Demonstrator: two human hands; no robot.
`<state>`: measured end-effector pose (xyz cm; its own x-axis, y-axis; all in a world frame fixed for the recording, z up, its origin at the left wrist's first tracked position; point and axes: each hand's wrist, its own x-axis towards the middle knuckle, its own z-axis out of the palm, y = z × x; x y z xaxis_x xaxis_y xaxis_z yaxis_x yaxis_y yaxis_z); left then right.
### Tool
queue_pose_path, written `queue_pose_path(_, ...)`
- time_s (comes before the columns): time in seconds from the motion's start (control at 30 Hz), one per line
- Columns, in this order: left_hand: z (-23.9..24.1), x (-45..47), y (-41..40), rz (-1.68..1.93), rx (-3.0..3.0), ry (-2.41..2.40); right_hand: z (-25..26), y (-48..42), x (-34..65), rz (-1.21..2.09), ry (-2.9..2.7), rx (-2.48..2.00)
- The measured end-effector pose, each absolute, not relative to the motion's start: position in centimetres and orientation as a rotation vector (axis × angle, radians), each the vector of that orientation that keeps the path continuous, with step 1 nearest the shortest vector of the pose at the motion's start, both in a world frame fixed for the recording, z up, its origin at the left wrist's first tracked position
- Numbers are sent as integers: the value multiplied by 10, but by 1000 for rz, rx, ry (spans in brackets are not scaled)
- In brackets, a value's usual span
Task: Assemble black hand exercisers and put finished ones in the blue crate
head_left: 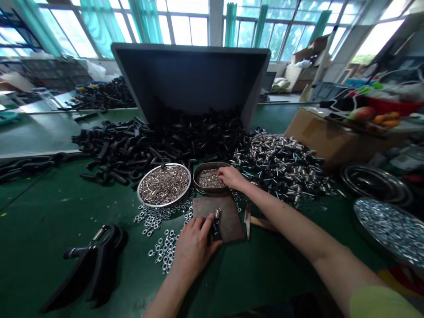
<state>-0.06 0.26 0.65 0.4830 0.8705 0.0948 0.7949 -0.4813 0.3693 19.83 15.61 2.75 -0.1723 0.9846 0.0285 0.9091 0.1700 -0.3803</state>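
Observation:
My left hand (195,243) is closed around a small black part (215,229) on a flat metal plate (205,207). A silver coil spring (217,213) stands out from the far end of that part. My right hand (232,176) reaches over an oval tin (195,182) of tiny metal pieces, its fingertips pinched together at the contents. What they hold, if anything, is too small to tell. Beside the tin is a round dish (139,194) full of small silver pins (164,183). A hammer (247,218) lies right of the plate, partly under my right forearm.
Eyelet-shaped metal pieces (164,249) lie scattered left of the plate. Black handles (126,145) spill from a tipped grey bin (192,79). Springs and black parts (281,163) are heaped right. Two joined black pieces (96,260) lie front left; another metal-filled dish (391,225) stands far right.

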Motion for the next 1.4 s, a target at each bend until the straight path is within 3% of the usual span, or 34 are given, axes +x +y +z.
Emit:
queue_pose_path(0.17, 10, -1, 5, 685, 2012, 1399, 43, 123, 196, 546, -1965, -1637)
queue_pose_path(0.37, 21, -3, 2, 959, 575, 1114, 43, 46, 185, 1012, -1635, -1295)
queue_pose_path(0.63, 31, 3, -6, 970, 84, 727, 33, 17, 164, 884, -1721, -1140)
queue_pose_path(0.93, 23, -9, -1, 867, 570, 836, 31, 29, 177, 756, -2029, -1147)
queue_pose_path(1.13, 21, -13, 21, 696, 1456, 1048, 16, 49, 195, -372, -2663, -774)
queue_pose_path(1.2, 18, -9, 19, 618, 1819, 1162, 10, 51, 195, -563, -2718, -653)
queue_pose_path(1.4, 6, 1, -3, 499, 2388, 1346, 16, 31, 205, -492, -2751, -848)
